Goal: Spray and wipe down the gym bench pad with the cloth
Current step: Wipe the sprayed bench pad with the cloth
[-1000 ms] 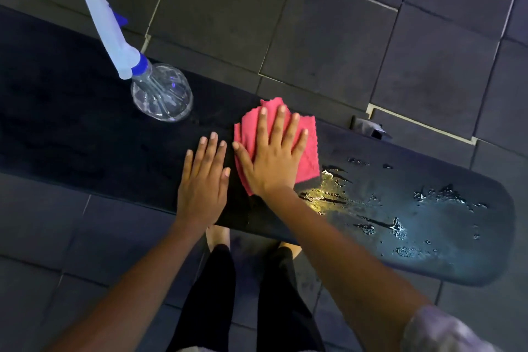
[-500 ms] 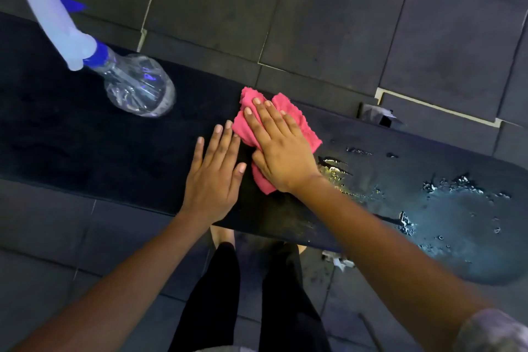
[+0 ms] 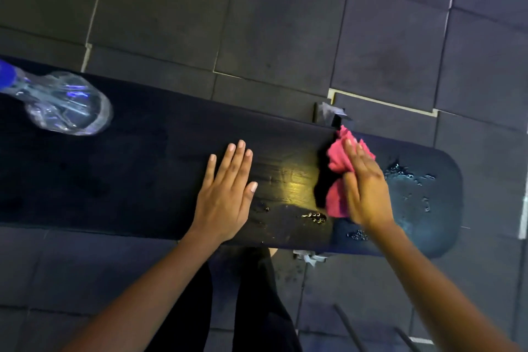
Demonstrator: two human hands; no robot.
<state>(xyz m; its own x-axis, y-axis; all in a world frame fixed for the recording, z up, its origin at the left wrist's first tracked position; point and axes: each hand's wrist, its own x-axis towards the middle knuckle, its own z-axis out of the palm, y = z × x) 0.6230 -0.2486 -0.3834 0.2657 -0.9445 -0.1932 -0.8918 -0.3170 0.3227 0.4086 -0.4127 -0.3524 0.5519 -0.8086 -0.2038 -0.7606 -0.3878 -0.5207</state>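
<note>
We see our left grip [image 3: 225, 194] flat on the counter [image 3: 143, 180], fingers straight, our right grip [image 3: 365, 188] pressing the bunched pink cloth [image 3: 337, 163] down with straight fingers, beside water droplets [image 3: 408, 174], spray bottle [image 3: 68, 106] far left on the counter.

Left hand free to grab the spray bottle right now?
Probably yes. The left hand lies flat on the bench pad, holding nothing, and only pad shows between it and the spray bottle to its left.

Bottle [image 3: 67, 104] on pad [image 3: 143, 174], far left. Left hand [image 3: 225, 194] flat mid-pad. Right hand [image 3: 364, 188] on cloth [image 3: 338, 177], right. Droplets [image 3: 408, 174] beyond.
</note>
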